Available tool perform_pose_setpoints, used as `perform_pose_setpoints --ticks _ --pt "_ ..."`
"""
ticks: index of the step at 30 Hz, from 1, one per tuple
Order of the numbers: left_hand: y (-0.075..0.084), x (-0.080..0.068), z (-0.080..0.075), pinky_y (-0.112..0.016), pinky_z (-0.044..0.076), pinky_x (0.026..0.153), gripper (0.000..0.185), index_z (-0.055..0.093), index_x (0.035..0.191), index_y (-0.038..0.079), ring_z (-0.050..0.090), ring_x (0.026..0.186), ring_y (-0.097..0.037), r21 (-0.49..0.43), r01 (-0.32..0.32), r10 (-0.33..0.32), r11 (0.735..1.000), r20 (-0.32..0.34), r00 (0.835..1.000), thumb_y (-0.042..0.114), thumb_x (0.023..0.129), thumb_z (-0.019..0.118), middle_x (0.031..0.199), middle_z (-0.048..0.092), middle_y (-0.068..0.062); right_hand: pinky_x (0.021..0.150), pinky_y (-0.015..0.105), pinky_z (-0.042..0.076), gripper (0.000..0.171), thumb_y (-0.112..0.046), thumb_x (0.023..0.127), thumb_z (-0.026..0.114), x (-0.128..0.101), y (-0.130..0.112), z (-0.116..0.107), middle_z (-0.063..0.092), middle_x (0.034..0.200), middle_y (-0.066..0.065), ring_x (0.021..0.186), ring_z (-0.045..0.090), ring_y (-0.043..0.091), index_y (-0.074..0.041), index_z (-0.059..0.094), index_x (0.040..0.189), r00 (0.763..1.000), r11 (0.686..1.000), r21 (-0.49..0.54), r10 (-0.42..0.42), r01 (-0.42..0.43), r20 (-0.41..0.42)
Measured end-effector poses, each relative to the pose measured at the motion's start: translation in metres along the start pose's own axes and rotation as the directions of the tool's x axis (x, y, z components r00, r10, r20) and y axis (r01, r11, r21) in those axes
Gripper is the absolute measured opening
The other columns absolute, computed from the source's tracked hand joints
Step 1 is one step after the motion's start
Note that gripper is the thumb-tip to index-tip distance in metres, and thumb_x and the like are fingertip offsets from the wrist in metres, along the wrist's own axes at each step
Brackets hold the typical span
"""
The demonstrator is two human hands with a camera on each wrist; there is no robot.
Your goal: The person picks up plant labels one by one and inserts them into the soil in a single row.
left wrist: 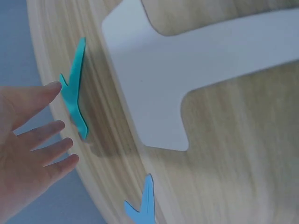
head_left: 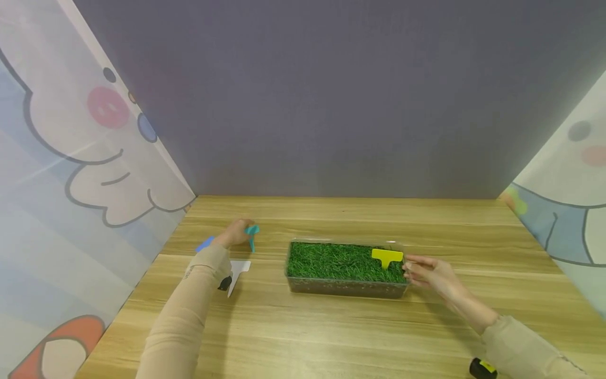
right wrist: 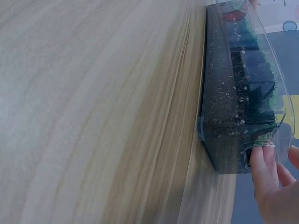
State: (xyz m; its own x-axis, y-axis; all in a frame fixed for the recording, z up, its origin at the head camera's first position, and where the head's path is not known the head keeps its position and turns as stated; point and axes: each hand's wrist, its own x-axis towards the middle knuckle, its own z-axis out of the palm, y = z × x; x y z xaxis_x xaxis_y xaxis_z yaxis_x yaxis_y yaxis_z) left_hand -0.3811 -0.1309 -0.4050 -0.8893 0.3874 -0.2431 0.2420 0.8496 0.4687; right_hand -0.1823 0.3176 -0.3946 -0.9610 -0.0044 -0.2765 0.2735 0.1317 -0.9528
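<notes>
A yellow tag (head_left: 387,256) stands out against green grass (head_left: 326,260) in a clear tray (head_left: 345,288). Toward 9 o'clock are a teal tag (left wrist: 71,94), a blue tag (head_left: 205,243) and a white tag (head_left: 240,266) on a tan, wood-grained worktop (head_left: 307,337); at 12, a grey wall (head_left: 331,105).

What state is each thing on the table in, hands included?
left hand: pinches the teal tag
teal tag: held, tilted
right hand: touches the clear box at its right end
clear box: on the table, open-topped
grass: inside the clear box
yellow tag: standing in the grass
white tag: lying flat
blue tag: partly hidden
black piece: beside white tag, partly hidden
</notes>
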Motion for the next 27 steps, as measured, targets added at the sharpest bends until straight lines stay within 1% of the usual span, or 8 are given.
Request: perform_pose_setpoints --ticks 6,13,17,18,21,24,25,27 --pt "-0.002 -0.001 0.001 -0.055 0.029 0.096 0.047 0.038 0.126 -0.01 0.034 0.117 -0.048 -0.012 0.009 -0.009 1.0 0.005 1.0 -0.004 0.082 0.055 0.125 0.04 -0.032 0.079 0.025 0.049 0.058 -0.019 0.087 0.056 0.001 0.0 0.001 0.059 0.108 0.015 0.086 0.062 0.011 0.01 0.031 0.13 1.0 1.0 -0.005 -0.004 0.004 0.001" --pt "-0.006 0.002 0.002 -0.054 0.032 0.094 0.042 0.044 0.12 -0.013 0.036 0.115 -0.048 0.011 0.014 -0.014 1.0 0.001 1.0 -0.006 0.08 0.056 0.124 0.041 -0.032 0.079 0.025 0.049 0.058 -0.019 0.087 0.057 0.001 0.0 0.002 0.061 0.106 0.012 0.086 0.062 0.011 0.01 0.031 0.13 1.0 1.0 -0.001 -0.004 0.004 0.003" --pt "-0.018 0.014 0.006 -0.054 0.033 0.094 0.045 0.046 0.12 -0.01 0.036 0.116 -0.046 0.003 0.042 -0.042 0.999 0.007 0.999 -0.004 0.078 0.061 0.126 0.041 -0.03 0.079 0.025 0.049 0.059 -0.02 0.087 0.056 0.001 0.0 0.002 0.059 0.109 0.014 0.086 0.061 0.01 0.01 0.031 0.13 1.0 1.0 -0.003 -0.006 0.006 0.0" --pt "-0.027 0.02 0.008 -0.053 0.036 0.091 0.045 0.048 0.119 -0.008 0.039 0.113 -0.046 -0.001 0.01 -0.01 1.0 -0.007 1.0 -0.001 0.077 0.063 0.124 0.043 -0.029 0.079 0.025 0.048 0.059 -0.02 0.087 0.056 0.001 0.001 0.002 0.059 0.11 0.015 0.086 0.061 0.01 0.01 0.03 0.13 1.0 1.0 -0.001 -0.005 0.005 0.0" --pt "-0.036 0.026 0.009 -0.052 0.038 0.089 0.047 0.051 0.118 -0.005 0.04 0.111 -0.045 0.008 -0.006 0.006 1.0 -0.002 1.0 0.003 0.075 0.067 0.121 0.045 -0.027 0.079 0.025 0.048 0.059 -0.019 0.087 0.056 0.001 0.001 0.002 0.057 0.112 0.017 0.086 0.061 0.009 0.011 0.03 0.13 1.0 1.0 0.004 -0.003 0.003 -0.003" --pt "-0.032 0.022 0.005 -0.052 0.039 0.089 0.046 0.051 0.116 -0.007 0.041 0.108 -0.044 -0.036 0.003 -0.002 0.999 0.007 1.0 0.002 0.075 0.068 0.118 0.046 -0.027 0.079 0.026 0.048 0.059 -0.019 0.087 0.056 0.001 0.001 0.001 0.058 0.111 0.017 0.086 0.061 0.009 0.012 0.029 0.13 1.0 1.0 0.0 -0.004 0.004 -0.003" --pt "-0.025 0.018 0.003 -0.053 0.036 0.092 0.045 0.05 0.117 -0.009 0.04 0.111 -0.043 -0.05 0.042 -0.041 0.998 0.026 0.999 0.0 0.075 0.066 0.12 0.044 -0.027 0.079 0.026 0.048 0.059 -0.019 0.087 0.055 0.0 0.001 0.001 0.058 0.111 0.016 0.086 0.061 0.009 0.012 0.029 0.13 1.0 1.0 -0.004 -0.004 0.004 -0.003" --pt "-0.019 0.013 0.0 -0.051 0.039 0.09 0.043 0.05 0.114 -0.012 0.043 0.107 -0.043 -0.044 0.031 -0.03 0.999 0.034 0.999 0.0 0.076 0.065 0.117 0.046 -0.028 0.079 0.026 0.049 0.06 -0.02 0.087 0.055 0.0 0.001 0.0 0.059 0.11 0.014 0.086 0.061 0.009 0.012 0.029 0.13 1.0 1.0 -0.007 -0.004 0.004 -0.001"
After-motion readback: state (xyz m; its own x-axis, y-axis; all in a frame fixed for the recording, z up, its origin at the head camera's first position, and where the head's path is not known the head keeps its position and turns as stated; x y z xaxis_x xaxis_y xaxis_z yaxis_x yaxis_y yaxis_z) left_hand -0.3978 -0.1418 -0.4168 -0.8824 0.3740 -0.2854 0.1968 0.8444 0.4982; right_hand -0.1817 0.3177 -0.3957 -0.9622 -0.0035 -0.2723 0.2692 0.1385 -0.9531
